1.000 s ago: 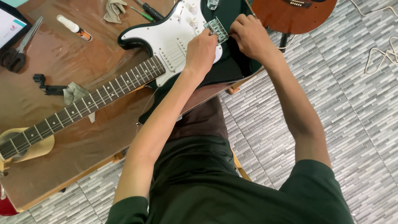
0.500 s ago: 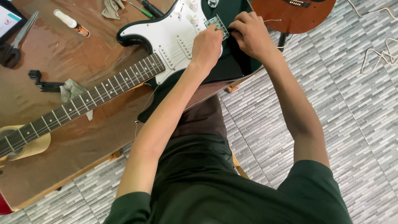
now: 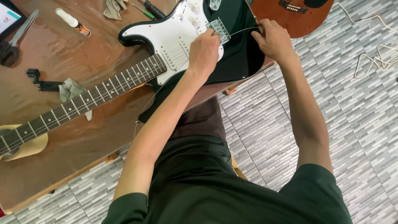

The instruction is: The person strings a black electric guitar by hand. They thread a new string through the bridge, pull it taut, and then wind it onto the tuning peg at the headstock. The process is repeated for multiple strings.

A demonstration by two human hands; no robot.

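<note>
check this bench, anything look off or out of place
One thing: a loose string runs slack from the guitar bridge to the right hand, off the neck line. The left hand rests at the bridge. Nothing looks spilled or broken.

The right hand [image 3: 273, 39] has drawn away from the bridge [image 3: 218, 30], pulling a string [image 3: 242, 30] taut.
</note>
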